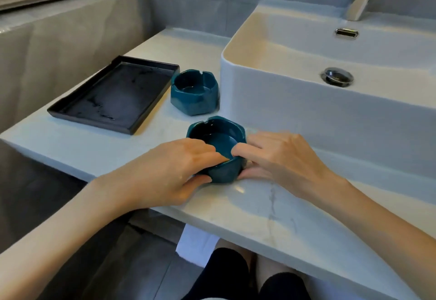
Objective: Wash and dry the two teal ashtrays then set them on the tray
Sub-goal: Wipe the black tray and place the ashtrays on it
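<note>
Left hand (174,170) and right hand (283,158) around near ashtray (219,141)

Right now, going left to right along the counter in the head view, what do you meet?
Black tray → loose teal ashtray → white sink. The held teal ashtray, gripped by left hand and right hand, overlaps the loose one: omitted.

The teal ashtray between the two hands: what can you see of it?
The near ashtray is a small deep-teal bowl with faceted outer walls, glossy like glazed ceramic, with a notch in its far rim. It stands upright on the white marbled countertop, in front of the other ashtray, beside the basin. The left hand and right hand grip it from either side, fingers hooked over the near rim, thumbs low against its wall.
</note>
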